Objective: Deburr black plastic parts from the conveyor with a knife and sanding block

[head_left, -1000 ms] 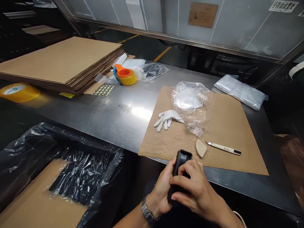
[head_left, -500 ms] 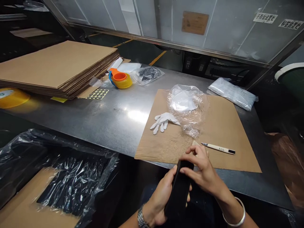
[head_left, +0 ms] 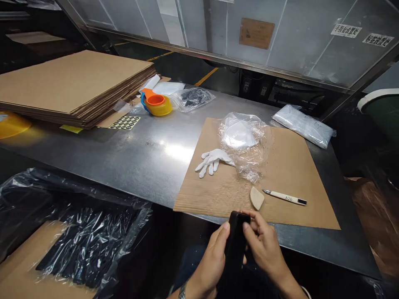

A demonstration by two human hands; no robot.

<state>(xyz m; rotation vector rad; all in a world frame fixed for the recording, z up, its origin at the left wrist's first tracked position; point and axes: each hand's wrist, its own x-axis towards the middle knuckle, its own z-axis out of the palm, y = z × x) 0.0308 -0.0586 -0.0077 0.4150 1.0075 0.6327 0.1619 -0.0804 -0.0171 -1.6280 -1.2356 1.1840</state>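
A long black moulded part [head_left: 234,248] stands on end below the front edge of the steel table [head_left: 134,153]. My left hand [head_left: 209,261] wraps round its lower left side. My right hand [head_left: 264,245] pinches its top edge with thumb and fingers. Just beyond them, on a cardboard sheet [head_left: 289,174], lie a beige wedge-shaped pad [head_left: 256,197] and a white craft knife [head_left: 284,197] marked A26. A white glove [head_left: 212,160] and a crumpled clear plastic bag [head_left: 246,143] lie farther back on the same sheet.
A stack of cardboard sheets [head_left: 75,83] fills the table's left end, with a sticker sheet [head_left: 125,122] and an orange tape dispenser [head_left: 156,104] beside it. Bagged items [head_left: 302,125] lie at the back right. A carton lined with black plastic [head_left: 77,236] stands at lower left.
The black part stays upright between both hands. My right hand drew back from above the beige pad, uncovering it, and now pinches the part's top. The view shifted slightly.
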